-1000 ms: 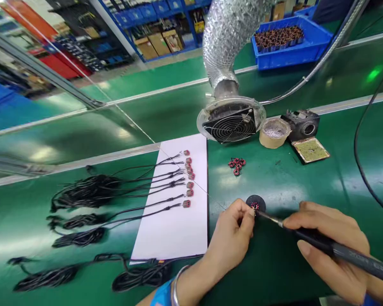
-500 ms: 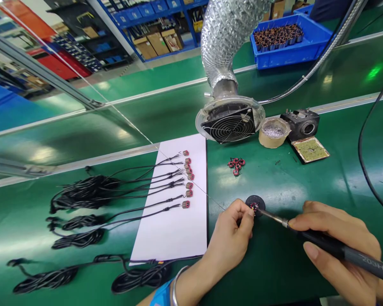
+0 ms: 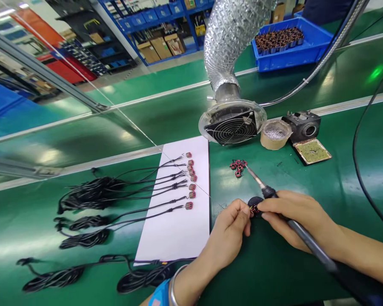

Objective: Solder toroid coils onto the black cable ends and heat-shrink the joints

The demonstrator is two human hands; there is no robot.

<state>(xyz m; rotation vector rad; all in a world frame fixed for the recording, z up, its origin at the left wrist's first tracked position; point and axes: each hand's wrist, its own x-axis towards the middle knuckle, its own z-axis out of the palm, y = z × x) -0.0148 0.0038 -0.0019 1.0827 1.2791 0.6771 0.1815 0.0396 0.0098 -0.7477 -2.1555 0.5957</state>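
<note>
A small wound ring (image 3: 254,208) with fine coloured leads sits on a black disc (image 3: 255,201). At its left edge, my left hand (image 3: 231,223) is closed in a pinch. A long thin solder wire (image 3: 153,143) slants down towards this hand; its end among the fingers is hidden. My right hand (image 3: 301,219) keeps hold of a soldering iron (image 3: 270,192), while its thumb and forefinger touch the ring's right side. The iron's tip points up and left, beside a small pile of red-and-black wound rings (image 3: 238,166).
A fume extractor (image 3: 232,123) hangs above the bench. Behind the right hand stand a solder-filled tub (image 3: 276,134), an iron stand (image 3: 304,125) and a sponge tray (image 3: 312,151). Black cables (image 3: 92,191) lie at left, their ends by small parts (image 3: 189,205) on white paper (image 3: 175,229).
The iron's tip has left the ring on the disc and swung up towards the pile. My right hand has moved left, bringing its fingertips to the ring. My left hand stays nearly in place.
</note>
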